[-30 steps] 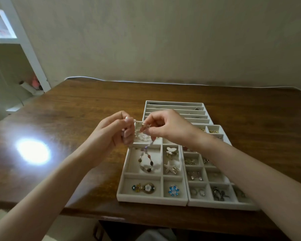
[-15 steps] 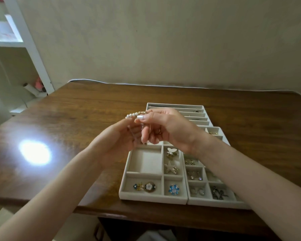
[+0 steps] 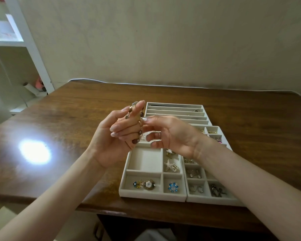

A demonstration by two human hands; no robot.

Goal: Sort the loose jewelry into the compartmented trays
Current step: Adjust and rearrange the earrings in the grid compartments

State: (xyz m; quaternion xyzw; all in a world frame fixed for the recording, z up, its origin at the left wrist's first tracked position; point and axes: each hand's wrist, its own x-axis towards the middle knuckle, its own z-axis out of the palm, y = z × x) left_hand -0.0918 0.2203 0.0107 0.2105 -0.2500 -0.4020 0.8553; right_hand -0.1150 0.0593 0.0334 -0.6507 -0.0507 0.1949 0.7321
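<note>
Brown beaded bracelet [image 3: 140,132] hangs 12-to-6 over left hand's [image 3: 111,141] curled fingers; right hand [image 3: 172,134] pinches it; empty tray compartment [image 3: 145,159] lies at 6 o'clock.

A bracelet [image 3: 140,132] of gold-toned metal links and polished brown stones gleams in the left grip [image 3: 109,143]. Below it, cream trays [image 3: 153,195] look matt and velvety; the wooden tabletop [image 3: 76,108], varnished glossy, throws back a white glare left of the grip.
</note>
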